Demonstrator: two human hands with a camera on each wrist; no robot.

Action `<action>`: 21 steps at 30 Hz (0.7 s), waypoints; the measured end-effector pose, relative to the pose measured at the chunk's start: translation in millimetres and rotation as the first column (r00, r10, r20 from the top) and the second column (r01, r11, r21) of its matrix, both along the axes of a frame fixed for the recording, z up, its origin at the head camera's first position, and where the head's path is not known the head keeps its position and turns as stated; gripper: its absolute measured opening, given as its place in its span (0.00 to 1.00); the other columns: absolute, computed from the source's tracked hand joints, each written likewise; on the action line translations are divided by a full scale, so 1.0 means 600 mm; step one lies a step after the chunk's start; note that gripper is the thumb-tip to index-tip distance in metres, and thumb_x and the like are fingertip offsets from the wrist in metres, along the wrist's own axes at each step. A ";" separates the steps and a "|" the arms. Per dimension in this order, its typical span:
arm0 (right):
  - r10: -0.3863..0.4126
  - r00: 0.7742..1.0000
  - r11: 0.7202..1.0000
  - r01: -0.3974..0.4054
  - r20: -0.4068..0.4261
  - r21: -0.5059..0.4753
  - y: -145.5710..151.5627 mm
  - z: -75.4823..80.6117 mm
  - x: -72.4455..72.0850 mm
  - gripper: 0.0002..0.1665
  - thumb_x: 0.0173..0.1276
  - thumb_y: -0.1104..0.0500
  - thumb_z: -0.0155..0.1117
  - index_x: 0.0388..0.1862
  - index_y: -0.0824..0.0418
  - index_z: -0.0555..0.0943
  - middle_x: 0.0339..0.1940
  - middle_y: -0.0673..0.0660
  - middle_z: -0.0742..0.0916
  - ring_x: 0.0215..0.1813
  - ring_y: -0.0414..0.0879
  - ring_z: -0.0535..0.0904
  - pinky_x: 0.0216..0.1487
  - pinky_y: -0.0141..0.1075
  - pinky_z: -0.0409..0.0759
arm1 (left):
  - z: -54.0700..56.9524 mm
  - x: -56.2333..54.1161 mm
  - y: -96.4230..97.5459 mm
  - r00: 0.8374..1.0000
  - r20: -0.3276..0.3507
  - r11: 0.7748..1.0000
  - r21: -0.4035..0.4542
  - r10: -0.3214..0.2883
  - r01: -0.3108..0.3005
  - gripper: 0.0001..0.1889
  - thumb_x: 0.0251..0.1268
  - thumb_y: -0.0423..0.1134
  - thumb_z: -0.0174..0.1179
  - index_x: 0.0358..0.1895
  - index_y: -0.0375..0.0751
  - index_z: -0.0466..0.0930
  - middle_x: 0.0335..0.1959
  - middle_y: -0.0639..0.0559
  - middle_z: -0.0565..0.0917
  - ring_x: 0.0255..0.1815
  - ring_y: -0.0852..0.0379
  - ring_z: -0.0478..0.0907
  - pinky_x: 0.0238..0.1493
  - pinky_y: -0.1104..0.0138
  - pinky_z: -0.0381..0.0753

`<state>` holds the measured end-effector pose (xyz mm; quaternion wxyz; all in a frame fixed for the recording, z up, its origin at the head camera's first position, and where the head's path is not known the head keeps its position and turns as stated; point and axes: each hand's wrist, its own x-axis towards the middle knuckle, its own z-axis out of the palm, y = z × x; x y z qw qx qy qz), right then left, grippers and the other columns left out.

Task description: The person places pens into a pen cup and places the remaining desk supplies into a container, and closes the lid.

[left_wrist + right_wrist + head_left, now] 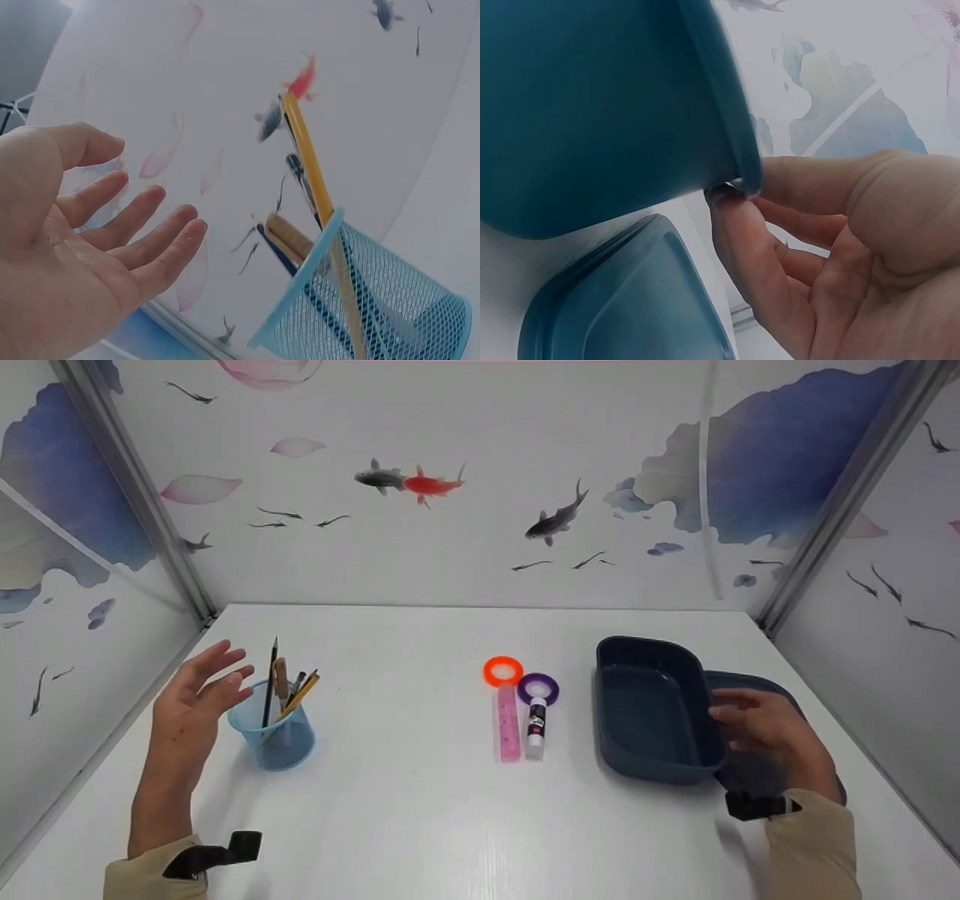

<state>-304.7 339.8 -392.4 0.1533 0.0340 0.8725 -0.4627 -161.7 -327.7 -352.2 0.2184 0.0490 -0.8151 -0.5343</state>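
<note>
At the right, a dark blue rectangular box (pixel 652 720) stands with its open top up. My right hand (pixel 772 731) pinches the box's right rim between thumb and fingers; the thumb tip is hidden behind the rim in the right wrist view. Under that hand lies a flat dark blue lid (pixel 645 300), partly beneath the box's edge. On the left, my left hand (pixel 196 697) hovers with loosely bent fingers beside a light blue mesh pen cup (pixel 289 746), holding nothing. A yellow pencil (pixel 311 157), a black pencil (pixel 268 682) and other slim tools lean in the cup.
Mid-table lie an orange tape ring (pixel 490 670), a purple tape ring (pixel 551 690), a pink strip (pixel 508 724) and a glue stick (pixel 535 731), close together. White panels printed with fish and lotus leaves (pixel 780 457) enclose the white table (pixel 420 825) at the back and sides.
</note>
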 end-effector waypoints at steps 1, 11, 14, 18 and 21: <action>-0.002 1.000 1.000 0.002 -0.003 0.004 0.000 0.000 0.000 0.44 0.73 0.47 0.63 0.79 0.65 0.59 0.63 0.57 0.83 0.47 0.34 0.83 0.49 0.35 0.86 | 0.002 0.000 0.007 1.000 -0.006 1.000 -0.015 -0.015 0.015 0.29 0.80 0.47 0.48 0.79 0.49 0.56 0.74 0.42 0.69 0.58 0.80 0.74 0.54 0.85 0.76; 0.009 1.000 1.000 -0.008 -0.021 0.022 -0.008 -0.002 -0.002 0.43 0.74 0.45 0.60 0.79 0.64 0.59 0.74 0.71 0.71 0.52 0.37 0.81 0.50 0.34 0.86 | 0.017 0.002 0.060 0.989 -0.064 0.991 -0.032 -0.134 0.132 0.26 0.77 0.42 0.54 0.73 0.43 0.64 0.64 0.60 0.75 0.59 0.76 0.77 0.56 0.84 0.77; 0.016 0.999 1.000 -0.016 -0.030 0.026 -0.006 -0.003 -0.001 0.43 0.75 0.45 0.60 0.79 0.64 0.59 0.73 0.70 0.72 0.52 0.36 0.81 0.50 0.34 0.86 | 0.021 0.001 0.077 0.981 -0.053 0.981 -0.061 -0.188 0.185 0.26 0.75 0.40 0.56 0.73 0.43 0.65 0.64 0.57 0.75 0.60 0.74 0.77 0.57 0.84 0.77; 0.014 0.999 1.000 -0.013 -0.031 0.024 -0.004 -0.003 0.000 0.43 0.74 0.45 0.61 0.79 0.64 0.59 0.71 0.67 0.75 0.49 0.34 0.81 0.49 0.34 0.86 | 0.019 -0.002 0.100 0.968 -0.016 0.964 -0.092 -0.252 0.250 0.28 0.74 0.38 0.58 0.73 0.43 0.64 0.67 0.46 0.74 0.65 0.62 0.77 0.58 0.84 0.75; 0.004 1.000 1.000 -0.003 -0.024 0.026 -0.002 -0.003 0.000 0.44 0.73 0.45 0.62 0.79 0.63 0.60 0.71 0.67 0.75 0.47 0.33 0.82 0.49 0.34 0.86 | 0.012 -0.011 0.123 0.957 0.022 0.952 -0.097 -0.290 0.291 0.27 0.74 0.39 0.58 0.73 0.43 0.65 0.68 0.43 0.74 0.68 0.51 0.76 0.60 0.81 0.76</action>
